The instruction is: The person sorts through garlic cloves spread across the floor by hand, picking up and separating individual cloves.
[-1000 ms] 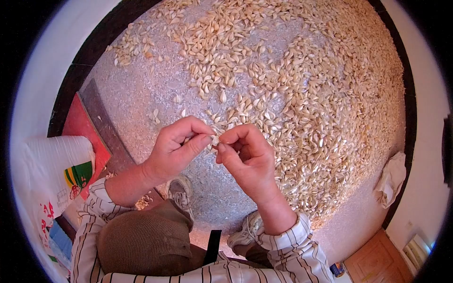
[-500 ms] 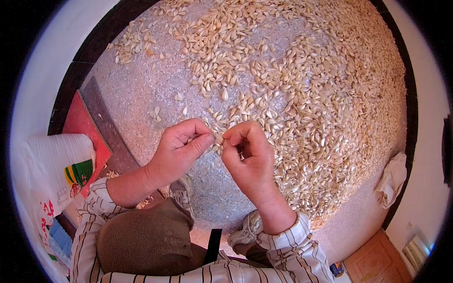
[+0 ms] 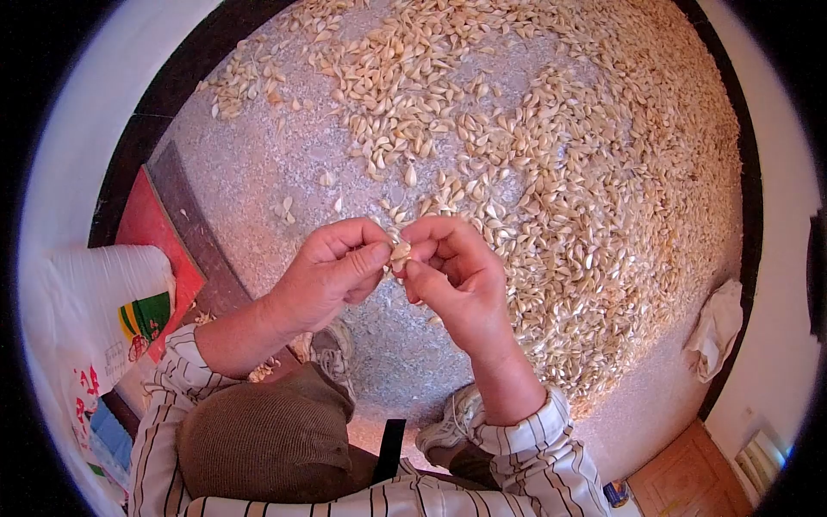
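Between my two hands, above the floor, is a small pale garlic clove [image 3: 401, 252]. My left hand [image 3: 338, 265] pinches it from the left with thumb and forefinger. From the right, my right hand [image 3: 457, 274] closes thumb and fingers on the same clove, its fingertips almost meeting the left ones. Parts of the clove are hidden by the fingers. Beneath and beyond the hands, many loose garlic cloves [image 3: 594, 181] lie spread over the speckled floor [image 3: 258, 172], thickest toward the right.
At the left stands a white plastic sack [image 3: 103, 284] with green and red print, beside a red mat [image 3: 155, 233]. A crumpled pale cloth [image 3: 717, 332] lies by the right wall. My shoes [image 3: 332, 353] are below my hands, and a brown wooden panel [image 3: 689, 474] is at lower right.
My right hand has turned and opened its fingers slightly around the clove, which shows more now. The left hand stays nearly in place.
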`<state>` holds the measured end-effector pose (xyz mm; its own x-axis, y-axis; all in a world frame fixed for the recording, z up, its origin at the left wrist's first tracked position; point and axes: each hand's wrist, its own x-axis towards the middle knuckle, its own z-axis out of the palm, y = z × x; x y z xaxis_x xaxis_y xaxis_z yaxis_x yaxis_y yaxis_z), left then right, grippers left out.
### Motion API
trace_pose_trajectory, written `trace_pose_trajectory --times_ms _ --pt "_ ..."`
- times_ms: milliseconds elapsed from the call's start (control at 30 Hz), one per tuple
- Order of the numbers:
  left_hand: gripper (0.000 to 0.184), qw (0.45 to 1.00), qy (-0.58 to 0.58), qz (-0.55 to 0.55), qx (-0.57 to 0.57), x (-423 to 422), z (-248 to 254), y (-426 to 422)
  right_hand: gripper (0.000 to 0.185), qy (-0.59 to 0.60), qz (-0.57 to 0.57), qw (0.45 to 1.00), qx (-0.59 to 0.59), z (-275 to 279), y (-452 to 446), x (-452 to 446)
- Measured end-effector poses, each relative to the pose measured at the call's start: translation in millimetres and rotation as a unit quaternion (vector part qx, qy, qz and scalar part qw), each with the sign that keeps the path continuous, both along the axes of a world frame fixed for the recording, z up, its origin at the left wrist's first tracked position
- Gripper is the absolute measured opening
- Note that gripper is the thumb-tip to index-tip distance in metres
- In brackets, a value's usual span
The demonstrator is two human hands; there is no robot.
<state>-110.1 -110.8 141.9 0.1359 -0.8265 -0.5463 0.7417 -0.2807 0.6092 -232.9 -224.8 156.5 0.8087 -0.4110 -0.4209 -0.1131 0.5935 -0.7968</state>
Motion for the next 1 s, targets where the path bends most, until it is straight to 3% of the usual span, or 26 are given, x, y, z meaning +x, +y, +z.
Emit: trace_pose_trajectory --times_ms 100,167,300,367,567,800,867,1000 --pt "0.012 0.997 -0.068 -0.028 0.001 1 -3 0 0.020 -0.023 0.013 0.999 0.031 -6 -2 -2" --pt "0.011 0.971 -0.234 -0.036 -0.024 0 0 -3 0.019 -0.039 0.017 0.998 0.045 -10 -2 -4" --pt "0.011 0.969 -0.241 -0.051 -0.031 4 2 -2 0.014 -0.043 0.004 0.995 0.093 -17 -1 -5" --pt "0.011 0.994 -0.105 -0.028 -0.011 4 2 -1 0.012 -0.043 -0.001 0.993 0.111 -19 -1 -5" --pt "0.011 1.000 0.017 0.007 -0.021 4 3 -1 0.011 -0.077 -0.032 0.976 0.200 -22 1 -6" --pt "0.011 0.998 -0.030 0.050 0.021 4 -9 -1 0.008 -0.066 -0.057 0.978 0.188 -23 0 -5" --pt "0.009 0.992 -0.064 0.035 0.098 4 -14 -4 0.006 -0.037 -0.075 0.982 0.171 -26 -2 -7" --pt "0.012 0.987 -0.092 -0.027 0.130 0 -16 -9 0.004 0.015 -0.087 0.982 0.167 -50 -10 -17"
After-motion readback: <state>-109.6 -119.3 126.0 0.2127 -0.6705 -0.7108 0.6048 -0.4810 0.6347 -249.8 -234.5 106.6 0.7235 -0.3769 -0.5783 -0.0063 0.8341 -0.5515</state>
